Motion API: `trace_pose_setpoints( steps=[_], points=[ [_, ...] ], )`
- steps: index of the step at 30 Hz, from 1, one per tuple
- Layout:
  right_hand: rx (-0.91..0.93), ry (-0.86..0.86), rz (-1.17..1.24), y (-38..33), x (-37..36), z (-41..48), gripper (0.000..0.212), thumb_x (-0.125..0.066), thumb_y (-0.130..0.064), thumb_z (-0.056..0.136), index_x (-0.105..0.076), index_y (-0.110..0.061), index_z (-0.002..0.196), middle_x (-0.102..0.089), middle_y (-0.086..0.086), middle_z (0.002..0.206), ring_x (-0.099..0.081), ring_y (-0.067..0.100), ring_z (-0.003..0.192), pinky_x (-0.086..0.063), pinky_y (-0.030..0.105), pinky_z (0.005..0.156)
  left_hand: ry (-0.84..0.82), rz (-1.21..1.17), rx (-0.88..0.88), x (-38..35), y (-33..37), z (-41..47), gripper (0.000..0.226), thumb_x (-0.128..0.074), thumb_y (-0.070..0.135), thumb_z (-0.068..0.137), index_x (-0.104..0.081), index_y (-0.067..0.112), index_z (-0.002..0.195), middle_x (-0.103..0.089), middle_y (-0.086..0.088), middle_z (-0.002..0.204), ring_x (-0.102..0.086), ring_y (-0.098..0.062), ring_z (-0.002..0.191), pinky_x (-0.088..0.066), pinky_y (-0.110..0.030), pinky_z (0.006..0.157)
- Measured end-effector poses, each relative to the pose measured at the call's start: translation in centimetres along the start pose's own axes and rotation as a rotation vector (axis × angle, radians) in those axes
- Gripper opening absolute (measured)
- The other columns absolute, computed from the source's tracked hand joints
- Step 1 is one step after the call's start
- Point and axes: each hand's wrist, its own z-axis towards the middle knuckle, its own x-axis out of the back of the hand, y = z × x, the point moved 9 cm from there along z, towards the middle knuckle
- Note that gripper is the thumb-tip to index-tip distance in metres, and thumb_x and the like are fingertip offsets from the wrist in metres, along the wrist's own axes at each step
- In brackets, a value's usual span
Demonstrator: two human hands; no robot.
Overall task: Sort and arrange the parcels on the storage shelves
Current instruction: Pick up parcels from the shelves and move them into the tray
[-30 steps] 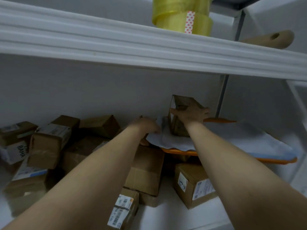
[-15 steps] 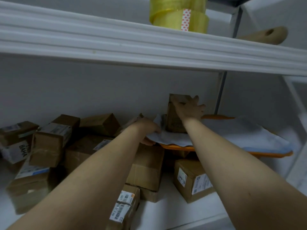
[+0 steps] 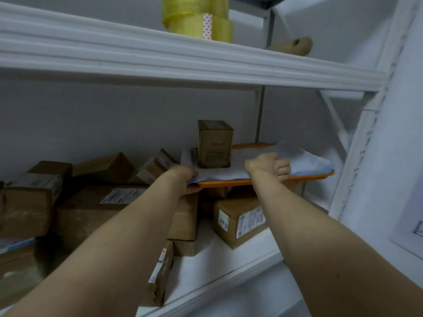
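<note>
A small brown box [image 3: 215,144] stands upright on a flat grey-white parcel [image 3: 304,160] that lies on an orange envelope [image 3: 229,183]. This flat stack rests on top of cardboard boxes on the middle shelf [image 3: 229,266]. My left hand [image 3: 183,179] grips the stack's left front edge, thumb on top and fingers underneath. My right hand [image 3: 270,167] grips the front edge of the flat parcels further right, with fingers curled over them. Neither hand touches the upright box.
Several cardboard parcels [image 3: 87,209] lie jumbled across the left of the shelf, and a labelled box [image 3: 240,223] sits under the orange envelope. Yellow tape rolls [image 3: 199,19] and a cardboard tube [image 3: 290,45] stand on the upper shelf [image 3: 160,56]. The shelf's white post [image 3: 357,145] rises on the right.
My right hand has let go of the small brown box, which now stands upright, and moved down and right to grip the flat parcels. My left hand stays at the stack's left edge.
</note>
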Motion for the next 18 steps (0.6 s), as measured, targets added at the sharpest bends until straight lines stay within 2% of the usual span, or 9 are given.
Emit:
trace_pose_setpoints(
  steps=[2,4,6,7,9,11,13,16,18],
  points=[
    [-0.031,0.071,0.088,0.7,1.3,-0.2,0.087,-0.067,-0.023,0.085,-0.012,-0.013,0.151,0.005,0.017,0.158,0.004,0.033,0.146,0.001,0.044,0.119,-0.026,0.001,-0.007,-0.4,-0.2,-0.1,0.045,-0.052,0.002,0.094,-0.041,0.01,0.138,-0.044,-0.015,0.138,-0.05,-0.03,0.12,-0.05,-0.034,0.067],
    [-0.12,0.11,0.236,2.0,2.4,-0.5,0.091,-0.064,-0.019,0.086,-0.002,-0.012,0.153,0.006,0.016,0.158,-0.003,0.035,0.145,-0.01,0.044,0.118,-0.047,-0.006,0.001,-0.6,-0.5,-0.2,0.045,-0.052,0.002,0.095,-0.041,0.008,0.138,-0.046,-0.016,0.137,-0.052,-0.03,0.119,-0.05,-0.035,0.073],
    [-0.222,0.095,0.409,4.2,2.5,-0.1,0.087,-0.067,-0.019,0.086,-0.009,-0.007,0.15,-0.02,0.015,0.149,-0.035,0.031,0.129,-0.038,0.036,0.098,-0.064,-0.017,0.015,-0.7,-0.7,-0.7,0.046,-0.053,0.003,0.094,-0.04,0.007,0.138,-0.046,-0.017,0.137,-0.054,-0.03,0.117,-0.051,-0.034,0.071],
    [-0.221,0.009,0.522,4.7,1.6,-0.3,0.075,-0.065,-0.019,0.087,-0.021,-0.004,0.146,-0.04,0.013,0.13,-0.049,0.027,0.109,-0.043,0.034,0.086,-0.066,-0.014,0.021,-0.7,-0.8,-0.9,0.046,-0.054,0.004,0.094,-0.04,0.007,0.138,-0.046,-0.017,0.137,-0.054,-0.031,0.116,-0.051,-0.034,0.066],
    [-0.258,-0.178,0.696,5.0,-0.1,-1.1,0.051,-0.059,-0.013,0.09,-0.041,-0.001,0.136,-0.053,0.008,0.097,-0.056,0.025,0.088,-0.051,0.038,0.081,-0.061,0.004,0.014,-0.7,-0.8,-1.4,0.048,-0.056,0.004,0.093,-0.04,0.008,0.137,-0.045,-0.017,0.136,-0.055,-0.032,0.115,-0.05,-0.032,0.054],
    [-0.407,-0.243,0.915,5.6,-1.2,-1.9,0.048,-0.053,-0.001,0.09,-0.044,-0.006,0.137,-0.055,0.018,0.117,-0.056,0.034,0.106,-0.051,0.048,0.085,-0.065,0.016,0.006,-0.8,-0.8,-1.5,0.049,-0.057,0.003,0.092,-0.039,0.009,0.137,-0.045,-0.017,0.135,-0.056,-0.032,0.112,-0.048,-0.033,0.047],
    [-0.468,-0.249,0.983,5.9,-1.4,-2.5,0.052,-0.046,0.006,0.092,-0.038,-0.006,0.142,-0.043,0.022,0.138,-0.046,0.039,0.123,-0.046,0.054,0.092,-0.057,0.044,0.012,-0.7,-0.9,-1.7,0.049,-0.057,0.004,0.092,-0.038,0.009,0.137,-0.046,-0.017,0.133,-0.057,-0.031,0.109,-0.047,-0.033,0.045],
    [-0.402,-0.197,1.014,6.1,-0.4,-2.6,0.054,-0.041,0.011,0.091,-0.039,-0.01,0.14,-0.046,0.022,0.133,-0.051,0.038,0.109,-0.048,0.055,0.082,-0.1,0.084,0.039,-0.8,-1.2,-2.5,0.046,-0.058,0.008,0.092,-0.039,0.01,0.134,-0.047,-0.016,0.125,-0.057,-0.028,0.101,-0.051,-0.033,0.052],
    [-0.384,-0.162,1.041,6.5,0.1,-2.6,0.055,-0.039,0.013,0.09,-0.042,-0.014,0.138,-0.05,0.02,0.122,-0.053,0.038,0.098,-0.049,0.055,0.073,-0.128,0.094,0.055,-0.8,-1.3,-2.8,0.039,-0.058,0.012,0.092,-0.039,0.012,0.126,-0.046,-0.015,0.112,-0.055,-0.029,0.1,-0.055,-0.034,0.065]
  ],
)
